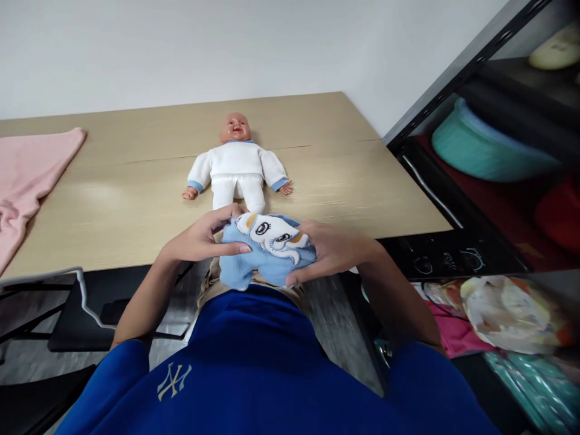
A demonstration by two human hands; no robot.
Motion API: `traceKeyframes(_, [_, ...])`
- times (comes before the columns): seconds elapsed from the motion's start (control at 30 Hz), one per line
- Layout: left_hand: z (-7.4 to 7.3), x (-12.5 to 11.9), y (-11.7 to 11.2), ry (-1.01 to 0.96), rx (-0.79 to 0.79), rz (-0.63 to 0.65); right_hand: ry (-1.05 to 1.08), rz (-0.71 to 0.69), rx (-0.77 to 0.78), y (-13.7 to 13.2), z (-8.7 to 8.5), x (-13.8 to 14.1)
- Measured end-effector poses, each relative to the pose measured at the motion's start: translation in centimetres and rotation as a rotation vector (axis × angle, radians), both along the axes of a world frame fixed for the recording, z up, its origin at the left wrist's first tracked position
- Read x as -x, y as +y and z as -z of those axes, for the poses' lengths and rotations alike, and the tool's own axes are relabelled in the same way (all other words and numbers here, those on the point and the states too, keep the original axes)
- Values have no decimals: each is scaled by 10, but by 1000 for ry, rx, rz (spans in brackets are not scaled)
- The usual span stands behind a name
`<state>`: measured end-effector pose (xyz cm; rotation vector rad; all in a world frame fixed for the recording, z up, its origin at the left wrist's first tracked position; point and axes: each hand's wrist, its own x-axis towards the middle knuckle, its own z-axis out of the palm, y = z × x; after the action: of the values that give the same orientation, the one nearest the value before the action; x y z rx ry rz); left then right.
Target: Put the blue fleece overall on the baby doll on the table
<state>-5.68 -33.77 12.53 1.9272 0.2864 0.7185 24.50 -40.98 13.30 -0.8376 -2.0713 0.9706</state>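
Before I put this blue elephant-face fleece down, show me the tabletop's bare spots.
The tabletop is bare between pink cloth and baby doll, between doll and metal rack, and between the doll's head and wall. Crowded: the near edge's middle, where your left hand and right hand hold the fleece.

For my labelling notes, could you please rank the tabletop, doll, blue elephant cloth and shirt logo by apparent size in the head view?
1. Largest: tabletop
2. Next: doll and blue elephant cloth, too alike to rank; the cloth is nearer the camera
3. Smallest: shirt logo
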Motion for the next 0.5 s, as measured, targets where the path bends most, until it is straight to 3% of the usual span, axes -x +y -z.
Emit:
traceKeyframes(0.13, [-11,4,1,223,-37,-79,3,-40,18,12,-7,11])
traceKeyframes(0.23, [-17,6,10,348,-63,40,6,-85,65,20,-6,8])
traceKeyframes(0.33, [-12,5,19,229,1,125,3,-108,131,27,4,2])
traceKeyframes(0.43, [1,1,19,28,109,45,-38,-138,186,34,16,1])
traceKeyframes(0.5, [6,-3,15,-6,156,7,-92,-238,197,36,20,4])
